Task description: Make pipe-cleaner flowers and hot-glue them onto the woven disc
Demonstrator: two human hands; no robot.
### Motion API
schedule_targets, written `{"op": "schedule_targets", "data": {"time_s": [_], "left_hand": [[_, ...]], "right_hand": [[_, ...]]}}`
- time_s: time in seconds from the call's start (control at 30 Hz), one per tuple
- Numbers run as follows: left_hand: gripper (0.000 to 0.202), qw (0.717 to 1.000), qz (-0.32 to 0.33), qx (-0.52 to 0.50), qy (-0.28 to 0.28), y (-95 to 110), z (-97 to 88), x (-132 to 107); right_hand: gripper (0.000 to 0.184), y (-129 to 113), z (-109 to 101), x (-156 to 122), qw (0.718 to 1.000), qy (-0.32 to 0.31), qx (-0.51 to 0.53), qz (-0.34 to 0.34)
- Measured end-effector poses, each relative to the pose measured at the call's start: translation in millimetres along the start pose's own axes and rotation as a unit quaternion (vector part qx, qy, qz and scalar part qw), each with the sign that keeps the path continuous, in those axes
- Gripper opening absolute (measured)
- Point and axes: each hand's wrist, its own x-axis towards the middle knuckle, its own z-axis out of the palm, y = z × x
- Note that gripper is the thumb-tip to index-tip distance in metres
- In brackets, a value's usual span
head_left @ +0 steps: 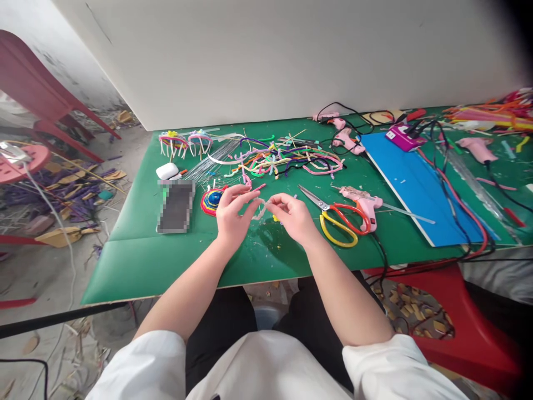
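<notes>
My left hand (234, 214) and my right hand (291, 215) meet over the green table (137, 261), fingers pinched on a short pale pink pipe cleaner (261, 210) stretched between them. The piece is bent and partly hidden by my fingertips. Just left of my left hand lies a round coiled disc of red, yellow and blue (212, 200). Scissors with red and yellow handles (335, 218) lie right of my right hand, beside a pink glue gun (363, 204).
A heap of coloured pipe cleaners (287, 158) lies behind my hands. A phone (175, 206) and a white case (167, 170) sit at the left. A blue board (416, 183), more glue guns (348, 140) and cables fill the right. A red stool (466, 328) stands below.
</notes>
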Motion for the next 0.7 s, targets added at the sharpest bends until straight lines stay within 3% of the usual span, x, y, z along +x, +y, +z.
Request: {"op": "schedule_targets", "data": {"time_s": [0.1,0.2,0.33,0.53,0.7], "left_hand": [[0.013,0.987,0.125,0.100,0.026,-4.7,-2.7,0.2],[0.012,0.981,0.146,0.126,0.001,-7.0,-2.4,1.1],[0.007,0.994,0.071,0.057,-0.057,-3.6,1.5,0.6],[0.013,0.982,-0.140,-0.085,-0.095,1.1,5.3,-3.7],[0.017,0.971,-0.163,-0.124,-0.123,-0.1,5.4,-1.3]], "right_hand": [[0.024,0.5,-1.6,0.6,0.999,-0.014,0.025,0.021],[0.024,1.3,-2.9,0.9,0.999,-0.016,0.042,0.030],[0.024,3.3,-1.8,1.8,0.998,-0.006,0.056,0.037],[0.027,3.8,1.7,2.5,0.997,0.027,0.057,0.038],[0.026,5.0,1.3,3.3,0.997,0.027,0.063,0.043]]}}
